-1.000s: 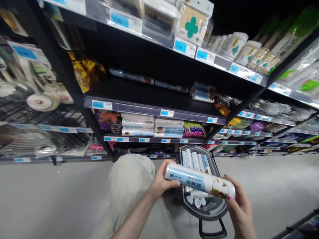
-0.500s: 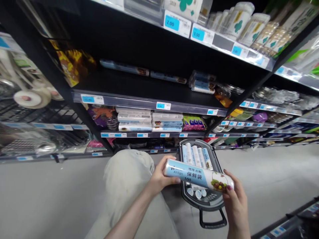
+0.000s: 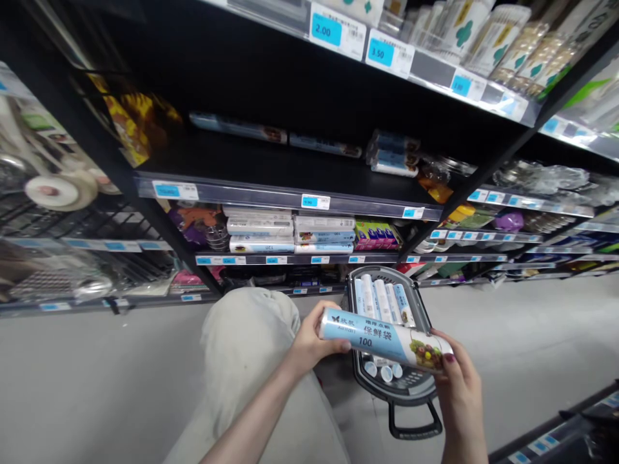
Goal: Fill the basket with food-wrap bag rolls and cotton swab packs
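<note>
Between my two hands is a blue and white roll of food storage bags (image 3: 377,338), marked 100, with pictured fruit at its right end. My left hand (image 3: 314,340) is closed round the left end, thumb along the lower edge. At the other end my right hand (image 3: 457,377) grips the roll, thumb on the front. Beneath it stands a dark grey shopping basket (image 3: 360,380) on the floor, its handle toward me. Several similar bag rolls (image 3: 382,301) lie inside the basket, partly hidden by the held roll.
Ahead, a dark shelf (image 3: 232,158) holds a few blue rolls (image 3: 394,160) at its back. Below, stacked boxes or rolls (image 3: 261,235) sit beside green and purple packs (image 3: 377,234). My bent knee (image 3: 251,322) is left of the basket. Another shelf edge (image 3: 556,425) shows at lower right.
The roll has turned slightly about its length in my hands, so its print sits a little differently. Both hands keep hold of it, and the view has shifted slightly.
</note>
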Demonstrator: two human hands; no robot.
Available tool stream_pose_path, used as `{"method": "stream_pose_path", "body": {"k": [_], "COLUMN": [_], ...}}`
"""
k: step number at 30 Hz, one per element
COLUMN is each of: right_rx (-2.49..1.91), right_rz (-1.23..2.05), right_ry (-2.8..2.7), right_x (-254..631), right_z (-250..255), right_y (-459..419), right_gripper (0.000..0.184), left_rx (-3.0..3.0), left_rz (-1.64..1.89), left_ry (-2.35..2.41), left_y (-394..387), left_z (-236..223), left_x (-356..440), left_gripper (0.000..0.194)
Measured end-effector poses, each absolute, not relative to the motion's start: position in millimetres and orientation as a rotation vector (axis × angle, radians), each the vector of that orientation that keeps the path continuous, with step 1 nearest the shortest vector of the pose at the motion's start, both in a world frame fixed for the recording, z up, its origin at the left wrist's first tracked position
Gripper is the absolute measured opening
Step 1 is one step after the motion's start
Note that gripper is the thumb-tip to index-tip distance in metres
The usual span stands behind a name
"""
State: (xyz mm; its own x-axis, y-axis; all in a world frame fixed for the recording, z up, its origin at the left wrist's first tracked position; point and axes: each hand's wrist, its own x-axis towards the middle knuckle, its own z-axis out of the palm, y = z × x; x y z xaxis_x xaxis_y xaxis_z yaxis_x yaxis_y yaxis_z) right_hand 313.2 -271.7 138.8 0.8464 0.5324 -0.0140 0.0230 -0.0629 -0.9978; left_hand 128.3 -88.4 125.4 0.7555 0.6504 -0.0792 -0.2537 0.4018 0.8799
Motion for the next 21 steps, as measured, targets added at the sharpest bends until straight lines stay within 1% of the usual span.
{"method": "stream_pose_path", "body": {"k": [14, 21], "right_rx": [-1.610, -1.570], "right_rz": [0.433, 0.387], "right_ry": [-0.493, -0.500], "right_x": [311.4, 307.0], "right_z": [141.6, 143.5], "right_y": [-271.7, -273.1], "right_gripper": [0.045, 0.045], "left_rx": [1.012, 1.034], "left_rz": [0.603, 0.606], "left_ry": [0.445, 0.419], "left_y": [-87.4, -87.9], "left_z": [125.2, 130.7], "left_x": [127.4, 125.6], "left_gripper": [0.055, 0.059]}}
